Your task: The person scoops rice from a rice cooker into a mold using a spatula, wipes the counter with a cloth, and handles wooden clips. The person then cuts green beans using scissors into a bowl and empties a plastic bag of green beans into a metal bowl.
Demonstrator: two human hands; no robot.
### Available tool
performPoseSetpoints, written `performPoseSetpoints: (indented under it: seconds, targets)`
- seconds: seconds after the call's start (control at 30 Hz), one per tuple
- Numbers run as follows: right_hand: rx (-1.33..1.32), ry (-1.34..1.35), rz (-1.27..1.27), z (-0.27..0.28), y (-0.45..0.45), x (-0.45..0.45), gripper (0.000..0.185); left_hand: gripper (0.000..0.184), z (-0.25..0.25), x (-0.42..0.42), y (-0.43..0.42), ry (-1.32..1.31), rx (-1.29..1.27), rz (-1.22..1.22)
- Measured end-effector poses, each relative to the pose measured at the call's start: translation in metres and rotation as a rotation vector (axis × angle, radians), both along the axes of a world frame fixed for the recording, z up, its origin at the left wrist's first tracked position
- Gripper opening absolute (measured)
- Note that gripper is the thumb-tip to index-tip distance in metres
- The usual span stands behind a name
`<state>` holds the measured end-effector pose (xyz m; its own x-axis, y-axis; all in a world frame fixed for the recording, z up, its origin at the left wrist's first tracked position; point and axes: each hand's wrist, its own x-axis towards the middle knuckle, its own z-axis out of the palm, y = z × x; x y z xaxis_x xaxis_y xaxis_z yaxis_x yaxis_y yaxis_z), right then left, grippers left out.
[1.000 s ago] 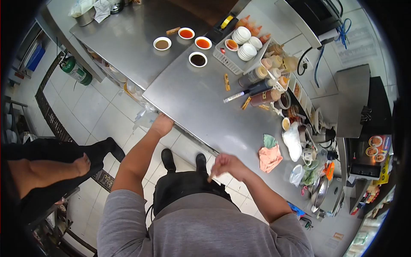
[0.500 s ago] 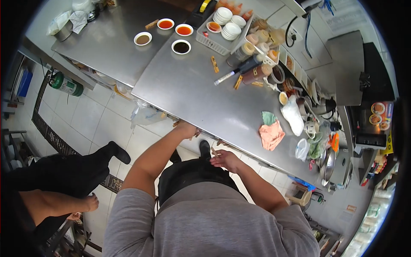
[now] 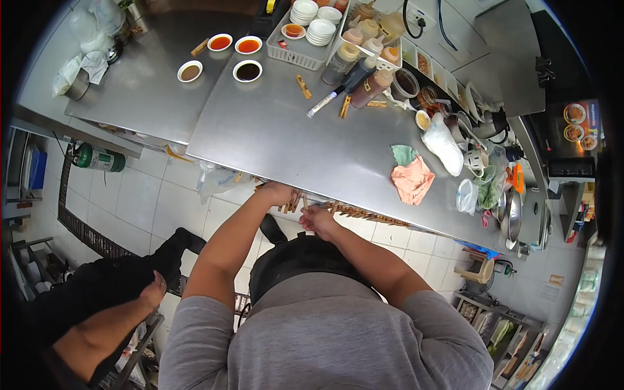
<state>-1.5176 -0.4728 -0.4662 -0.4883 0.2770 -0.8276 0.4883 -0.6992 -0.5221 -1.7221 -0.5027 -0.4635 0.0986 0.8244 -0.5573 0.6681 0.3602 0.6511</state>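
Observation:
Along the front edge of the steel table point(image 3: 279, 143) hangs a row of wooden clothespins point(image 3: 370, 215). My left hand point(image 3: 276, 194) is at that edge, by several of the clothespins; its fingertips are partly hidden, so I cannot tell what they hold. Just to the right and slightly lower, my right hand point(image 3: 316, 219) has its fingers pinched round a wooden clothespin point(image 3: 305, 203) that points up toward the edge. The two hands are close together but apart.
Four sauce dishes point(image 3: 247, 71) stand at the back left, beside a basket point(image 3: 296, 58) of white dishes. Sauce bottles point(image 3: 372, 88), loose clothespins point(image 3: 303, 86), a marker point(image 3: 325, 102) and a pink cloth point(image 3: 413, 180) lie farther right. Another person's arm point(image 3: 110, 325) is at lower left.
My right hand has moved up and left to the table edge, close to my left hand. The view has shifted, showing more of the clothespin row. The other person's arm has moved.

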Motion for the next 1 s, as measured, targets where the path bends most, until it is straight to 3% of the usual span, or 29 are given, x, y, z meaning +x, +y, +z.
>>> performPoseSetpoints:
  seconds: [0.27, 0.37, 0.43, 0.47, 0.53, 0.57, 0.6, 0.63, 0.7, 0.77, 0.83, 0.9, 0.97, 1.0]
  targets:
    - [-0.025, 0.017, -0.009, 0.012, 0.004, -0.006, 0.020, 0.030, -0.002, 0.000, 0.002, 0.090, -0.008, -0.032]
    - [0.050, -0.033, 0.197, 0.016, 0.010, -0.008, 0.033, 0.032, 0.009, 0.000, 0.001, 0.082, 0.011, -0.029]
    - [0.481, -0.368, 1.099, 0.035, 0.017, -0.014, 0.045, 0.033, 0.011, 0.001, -0.001, 0.083, 0.024, -0.021]
    - [0.448, -0.372, 1.280, 0.045, 0.026, -0.023, 0.033, 0.034, 0.011, 0.001, -0.001, 0.079, 0.032, -0.009]
    - [0.275, -0.002, 1.067, 0.084, 0.053, -0.038, 0.028, 0.034, 0.011, 0.004, 0.000, 0.100, -0.015, 0.032]
    - [0.341, 0.133, 0.963, 0.116, 0.066, -0.054, 0.020, 0.035, 0.011, 0.005, 0.001, 0.118, -0.064, 0.072]
    - [0.420, 0.183, 0.729, 0.127, 0.080, -0.065, 0.014, 0.037, 0.002, 0.003, 0.006, -0.044, -0.229, -0.028]
    - [0.669, 0.226, 0.614, 0.108, 0.102, -0.078, 0.014, 0.037, 0.004, 0.004, 0.004, -0.040, -0.229, -0.029]
    - [1.467, -0.062, 0.586, 0.119, 0.136, -0.112, 0.020, 0.033, 0.012, 0.008, -0.003, 0.135, 0.045, -0.015]
    - [1.718, -0.111, 0.389, 0.134, 0.153, -0.143, 0.022, 0.031, 0.009, 0.008, -0.001, 0.156, 0.081, -0.017]
    - [1.851, -0.162, 0.406, 0.131, 0.162, -0.165, 0.024, 0.031, 0.012, 0.009, 0.001, -0.017, -0.080, 0.110]
    - [1.980, -0.213, 0.422, 0.126, 0.175, -0.180, 0.025, 0.033, 0.014, 0.010, 0.000, -0.040, -0.081, 0.125]
    - [1.925, -0.338, 0.827, 0.117, 0.187, -0.191, 0.026, 0.032, 0.012, 0.011, -0.002, 0.118, 0.065, 0.057]
    - [1.917, -0.332, 0.827, 0.118, 0.187, -0.193, 0.026, 0.030, 0.008, 0.011, -0.005, 0.120, 0.148, 0.070]
